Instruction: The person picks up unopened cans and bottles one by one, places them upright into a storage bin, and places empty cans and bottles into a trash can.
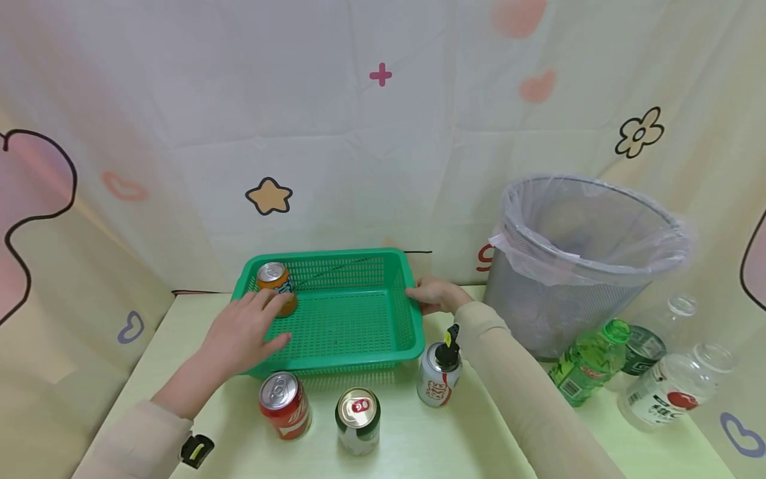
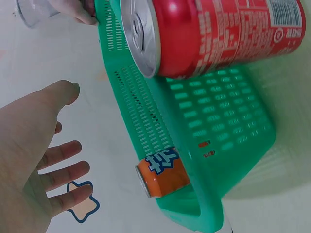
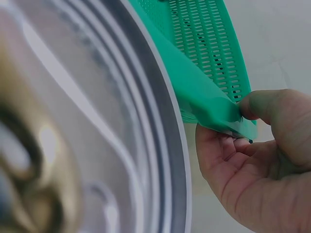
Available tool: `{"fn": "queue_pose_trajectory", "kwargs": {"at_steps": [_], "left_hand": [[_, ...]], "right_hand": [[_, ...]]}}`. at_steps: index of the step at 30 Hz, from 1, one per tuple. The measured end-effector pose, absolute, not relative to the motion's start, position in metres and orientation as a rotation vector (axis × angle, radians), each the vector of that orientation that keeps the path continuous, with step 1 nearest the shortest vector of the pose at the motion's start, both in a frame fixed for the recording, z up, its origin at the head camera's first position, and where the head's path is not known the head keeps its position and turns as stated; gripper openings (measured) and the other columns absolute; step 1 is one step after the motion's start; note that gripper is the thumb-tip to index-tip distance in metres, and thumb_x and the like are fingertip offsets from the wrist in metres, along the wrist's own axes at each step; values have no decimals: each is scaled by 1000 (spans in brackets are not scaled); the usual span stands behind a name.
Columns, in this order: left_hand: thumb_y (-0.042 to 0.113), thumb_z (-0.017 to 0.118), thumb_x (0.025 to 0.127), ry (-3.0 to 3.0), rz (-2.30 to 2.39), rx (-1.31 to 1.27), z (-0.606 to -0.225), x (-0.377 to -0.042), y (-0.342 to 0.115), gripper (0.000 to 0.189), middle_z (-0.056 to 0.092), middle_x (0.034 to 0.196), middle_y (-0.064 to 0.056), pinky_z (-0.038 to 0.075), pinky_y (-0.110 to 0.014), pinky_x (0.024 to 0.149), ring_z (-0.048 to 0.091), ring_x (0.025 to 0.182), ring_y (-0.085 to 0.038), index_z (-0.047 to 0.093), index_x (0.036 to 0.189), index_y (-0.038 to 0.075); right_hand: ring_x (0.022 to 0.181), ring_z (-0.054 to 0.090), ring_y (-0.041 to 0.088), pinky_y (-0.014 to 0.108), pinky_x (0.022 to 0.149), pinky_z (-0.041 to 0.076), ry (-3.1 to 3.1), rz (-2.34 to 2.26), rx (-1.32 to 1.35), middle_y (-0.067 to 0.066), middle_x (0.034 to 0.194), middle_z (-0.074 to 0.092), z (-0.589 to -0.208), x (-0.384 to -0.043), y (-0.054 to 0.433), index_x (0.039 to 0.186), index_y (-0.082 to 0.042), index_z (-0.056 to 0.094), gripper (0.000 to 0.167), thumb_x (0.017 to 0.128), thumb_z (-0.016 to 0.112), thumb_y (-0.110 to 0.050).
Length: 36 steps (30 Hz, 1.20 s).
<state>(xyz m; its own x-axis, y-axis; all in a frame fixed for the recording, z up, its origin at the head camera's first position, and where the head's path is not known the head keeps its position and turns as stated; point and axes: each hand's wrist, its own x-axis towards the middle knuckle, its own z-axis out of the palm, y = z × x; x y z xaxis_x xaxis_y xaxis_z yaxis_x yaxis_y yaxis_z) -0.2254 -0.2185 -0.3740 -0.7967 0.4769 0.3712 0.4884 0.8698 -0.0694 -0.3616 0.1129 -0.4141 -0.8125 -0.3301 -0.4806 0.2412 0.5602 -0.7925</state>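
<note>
A green plastic basket (image 1: 335,362) with slotted walls sits at the back of the table. Inside its left end stands an orange soda can (image 1: 287,303). My left hand (image 1: 242,332) hovers over the basket's left side, fingers spread and holding nothing; the left wrist view shows a gap between fingers and can. My right hand (image 1: 435,295) grips the basket's right rim, thumb on top and fingers curled below, as the right wrist view shows. In front of the basket stand a red cola can (image 1: 286,406), a green-and-white can (image 1: 358,422) and a white can (image 1: 438,382).
A mesh trash bin (image 1: 538,313) with a clear liner stands at the right back. Beside it are a green bottle (image 1: 589,366), a clear bottle with a dark label (image 1: 649,342) and a clear bottle with a white label (image 1: 670,392). A patterned curtain (image 1: 371,166) hangs behind.
</note>
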Motion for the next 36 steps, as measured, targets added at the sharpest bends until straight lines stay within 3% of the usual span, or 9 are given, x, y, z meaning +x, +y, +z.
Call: {"fn": "queue_pose_trajectory", "kwargs": {"at_steps": [20, 36], "left_hand": [[34, 75, 73, -2673, -192, -660, -394, -200, -223, 66, 57, 112, -9, 51, -41, 77, 55, 97, -28, 49, 127, 8], [35, 74, 72, -2676, -319, -583, -411, -171, -219, 60, 56, 116, -5, 50, -44, 82, 54, 105, -27, 54, 123, 10]], "right_hand": [[103, 61, 27, 37, 87, 51, 2215, -1208, -65, 22, 122, 53, -411, -362, 110, 126, 8, 41, 39, 98, 39, -18], [99, 62, 26, 37, 85, 52, 2193, -1244, -59, 22, 120, 55, -412, -359, 111, 125, 8, 43, 37, 97, 40, -17]]}}
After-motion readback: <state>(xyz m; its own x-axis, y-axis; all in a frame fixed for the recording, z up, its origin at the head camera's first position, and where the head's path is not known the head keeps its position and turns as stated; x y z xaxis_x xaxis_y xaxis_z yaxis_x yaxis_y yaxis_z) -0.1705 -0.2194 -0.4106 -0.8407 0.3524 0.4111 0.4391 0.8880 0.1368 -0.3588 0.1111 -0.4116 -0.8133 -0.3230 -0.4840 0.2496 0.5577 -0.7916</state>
